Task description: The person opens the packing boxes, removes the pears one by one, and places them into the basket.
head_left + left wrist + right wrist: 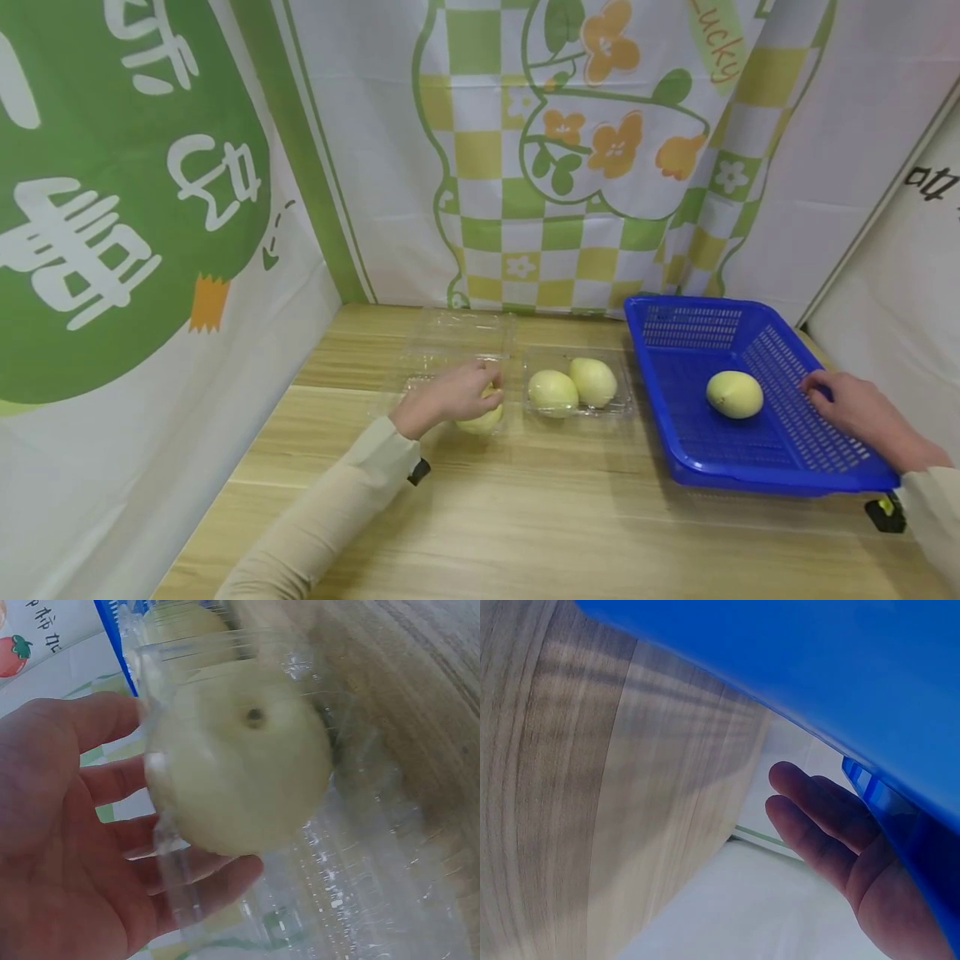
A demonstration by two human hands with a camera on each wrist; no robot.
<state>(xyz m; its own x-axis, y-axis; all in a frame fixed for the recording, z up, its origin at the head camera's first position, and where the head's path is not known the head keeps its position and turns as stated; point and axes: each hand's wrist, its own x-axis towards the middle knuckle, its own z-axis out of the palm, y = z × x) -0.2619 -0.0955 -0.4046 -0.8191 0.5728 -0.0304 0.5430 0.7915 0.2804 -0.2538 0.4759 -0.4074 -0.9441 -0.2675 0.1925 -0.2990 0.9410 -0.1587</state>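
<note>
My left hand point(453, 396) is at a pale yellow melon point(478, 422) in a clear plastic clamshell box point(401, 387), its lid point(465, 332) folded back. The left wrist view shows loosely bent fingers point(112, 780) along the box wall, beside the melon's round end with a dark spot; the palm stands apart from it. Two more melons point(553, 392) sit in a second clear box point(624, 407) to the right. My right hand point(862, 417) is at the right side of a blue basket point(663, 433), with relaxed fingers point(810, 832). One melon point(735, 395) lies in the basket.
A wooden table point(525, 533) carries the boxes and basket. Behind it hangs a patterned cloth point(495, 183), with a green and white cloth point(135, 208) along the left. A white cloth point(900, 283) hangs at the right.
</note>
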